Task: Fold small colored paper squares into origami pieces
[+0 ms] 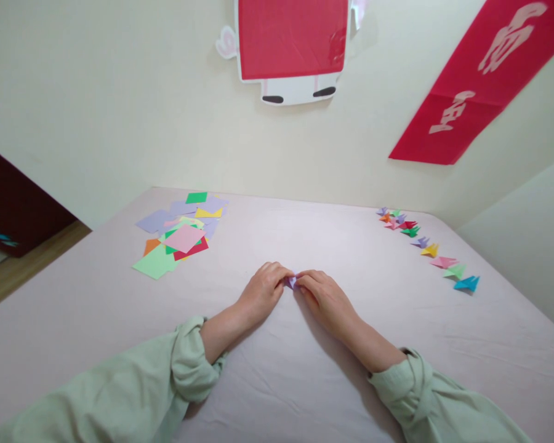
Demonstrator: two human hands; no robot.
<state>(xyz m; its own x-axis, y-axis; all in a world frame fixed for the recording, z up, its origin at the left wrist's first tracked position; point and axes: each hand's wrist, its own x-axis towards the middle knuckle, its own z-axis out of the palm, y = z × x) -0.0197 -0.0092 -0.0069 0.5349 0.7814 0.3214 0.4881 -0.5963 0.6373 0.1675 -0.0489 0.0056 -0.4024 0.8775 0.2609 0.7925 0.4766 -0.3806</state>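
I see my left hand [262, 290] and right hand [327, 298] both pinched shut on a small lilac folded paper piece [290, 282], held between the fingertips. I judge a crease is mid-fold, needing firm, even pressure.

Purple paper [291, 282] mostly hidden between the fingertips of left hand [261, 294] and right hand [325, 299], fold unreadable; folded figures [430, 250] at far right too small to identify; red banner [480, 80] cut off by top and right edges.
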